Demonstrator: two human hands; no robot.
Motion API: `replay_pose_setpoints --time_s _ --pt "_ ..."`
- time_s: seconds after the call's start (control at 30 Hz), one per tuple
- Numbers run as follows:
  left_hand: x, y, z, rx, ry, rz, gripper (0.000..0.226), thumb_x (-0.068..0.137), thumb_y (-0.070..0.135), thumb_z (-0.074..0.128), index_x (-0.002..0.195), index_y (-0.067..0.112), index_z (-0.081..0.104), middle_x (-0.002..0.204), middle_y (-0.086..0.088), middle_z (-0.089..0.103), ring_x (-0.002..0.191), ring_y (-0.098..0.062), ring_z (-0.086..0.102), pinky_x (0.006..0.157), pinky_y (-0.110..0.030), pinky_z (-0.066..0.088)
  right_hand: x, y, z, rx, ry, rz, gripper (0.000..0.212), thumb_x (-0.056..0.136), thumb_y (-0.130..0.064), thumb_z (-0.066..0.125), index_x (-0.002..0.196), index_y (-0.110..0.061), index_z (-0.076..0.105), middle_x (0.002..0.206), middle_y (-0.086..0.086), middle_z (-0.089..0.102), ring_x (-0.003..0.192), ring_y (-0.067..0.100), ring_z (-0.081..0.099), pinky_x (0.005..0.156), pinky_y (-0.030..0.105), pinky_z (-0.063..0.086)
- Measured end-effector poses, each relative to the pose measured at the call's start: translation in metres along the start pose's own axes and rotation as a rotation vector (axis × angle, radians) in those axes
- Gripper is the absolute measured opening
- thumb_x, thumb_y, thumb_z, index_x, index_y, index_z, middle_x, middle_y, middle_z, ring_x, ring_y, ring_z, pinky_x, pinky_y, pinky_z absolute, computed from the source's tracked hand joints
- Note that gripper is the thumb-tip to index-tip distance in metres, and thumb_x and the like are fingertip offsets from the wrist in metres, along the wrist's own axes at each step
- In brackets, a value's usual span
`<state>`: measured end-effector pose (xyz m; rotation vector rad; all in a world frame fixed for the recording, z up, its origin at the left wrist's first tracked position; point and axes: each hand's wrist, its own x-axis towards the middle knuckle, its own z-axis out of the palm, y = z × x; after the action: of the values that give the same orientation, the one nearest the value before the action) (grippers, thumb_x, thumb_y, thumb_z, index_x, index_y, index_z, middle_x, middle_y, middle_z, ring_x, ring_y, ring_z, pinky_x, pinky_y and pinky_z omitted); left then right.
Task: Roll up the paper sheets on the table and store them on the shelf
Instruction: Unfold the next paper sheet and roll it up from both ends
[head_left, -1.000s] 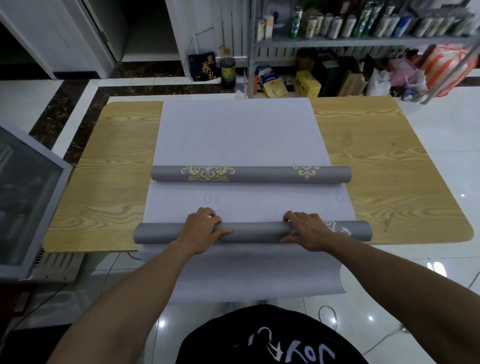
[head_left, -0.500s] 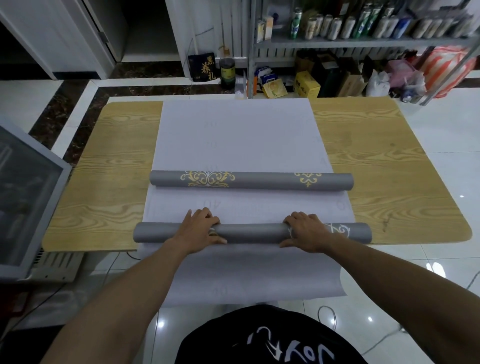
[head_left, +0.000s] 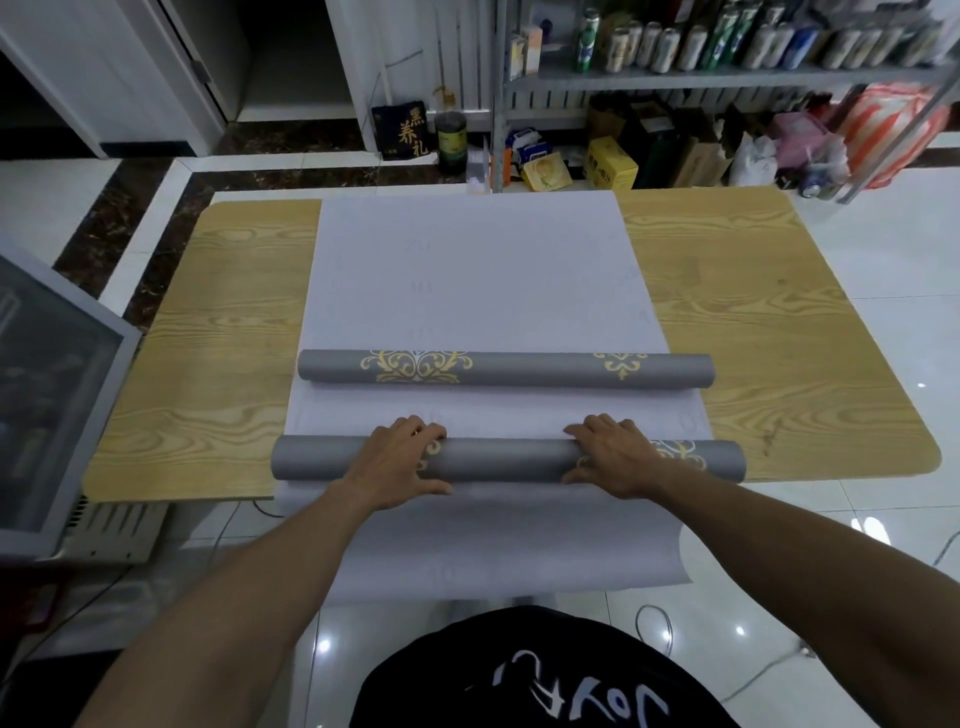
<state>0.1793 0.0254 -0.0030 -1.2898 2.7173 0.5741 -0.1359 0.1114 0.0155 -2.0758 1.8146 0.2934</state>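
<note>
A pale paper sheet (head_left: 467, 270) lies down the middle of the wooden table (head_left: 208, 338), and its near end hangs over the front edge. Two grey rolls with gold ornament lie across it. The far roll (head_left: 519, 370) lies alone at mid-table. The near roll (head_left: 509, 460) sits close to the front edge. My left hand (head_left: 400, 460) and my right hand (head_left: 610, 457) both lie on top of the near roll. Their fingers reach over its far side, and their thumbs are spread on its near side.
A metal shelf (head_left: 727, 78) with cans and bottles stands behind the table, with boxes and bags on the floor under it. A glass-fronted cabinet (head_left: 52, 395) stands at the table's left end. Cables lie on the glossy floor to the right.
The near roll has turned under my hands, and a gold pattern now shows beside my left hand. The gap to the far roll has narrowed. My fingers now reach further over the roll.
</note>
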Motion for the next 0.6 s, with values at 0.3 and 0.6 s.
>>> replay_pose_setpoints --time_s 0.3,0.6 --pt "-0.001 0.000 -0.001 0.035 -0.077 -0.027 0.058 0.089 0.061 0.046 0.134 0.024 0.043 0.122 0.000 0.054 0.112 -0.019 0.045 0.090 -0.034 0.038 0.002 0.000 0.000 -0.050 0.025 -0.019 0.079 0.074 -0.069 0.060 0.135 -0.021 0.042 0.128 0.003 0.041 0.119 0.022 0.037 0.098 0.038 0.034" --pt "-0.006 0.003 0.006 0.048 0.071 -0.018 0.064 0.079 0.056 0.065 0.128 0.020 0.044 0.116 -0.001 0.050 0.104 -0.023 0.050 0.086 -0.033 0.039 0.005 0.003 -0.010 0.048 -0.004 0.012 0.051 0.089 -0.054 0.053 0.123 -0.019 0.042 0.122 0.008 0.057 0.108 0.029 0.053 0.087 0.038 0.037"
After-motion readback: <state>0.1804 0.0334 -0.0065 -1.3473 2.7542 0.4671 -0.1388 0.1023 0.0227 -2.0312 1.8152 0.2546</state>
